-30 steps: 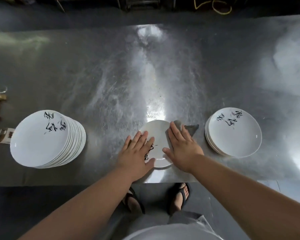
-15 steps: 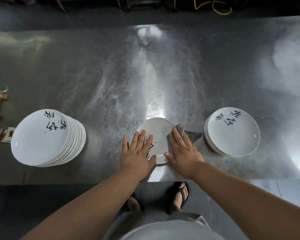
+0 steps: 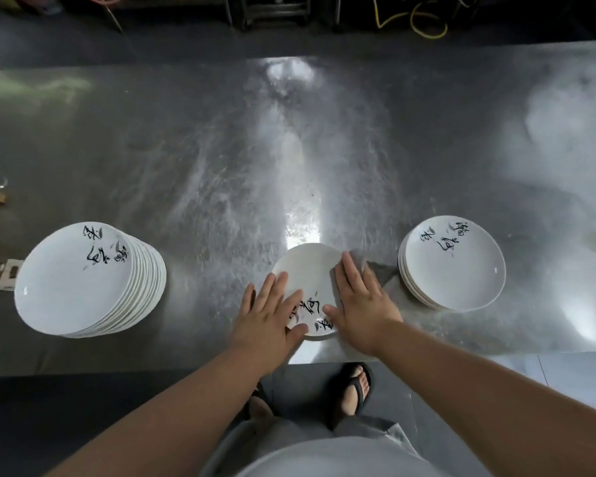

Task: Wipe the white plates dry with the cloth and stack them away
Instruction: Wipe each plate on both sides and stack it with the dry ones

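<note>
A single white plate (image 3: pixel 308 270) with black brush lettering lies flat near the steel table's front edge. My left hand (image 3: pixel 269 313) rests flat on its left side, fingers straight. My right hand (image 3: pixel 360 301) presses a grey cloth (image 3: pixel 381 270) onto the plate's right side with straight fingers; most of the cloth is hidden under the palm. A tall, leaning stack of white plates (image 3: pixel 83 280) stands at the left. A low stack of white plates (image 3: pixel 453 263) stands at the right, close to the cloth's corner.
The steel table (image 3: pixel 289 149) stretches far back with a bright glare down its middle. Small clutter, wooden sticks and a card (image 3: pixel 0 273), sits at the left edge. My sandalled feet (image 3: pixel 353 390) show below the front edge.
The plate has turned under my hands, so more of its black lettering shows at the near edge. My right hand with the cloth has slid slightly along the plate's right side.
</note>
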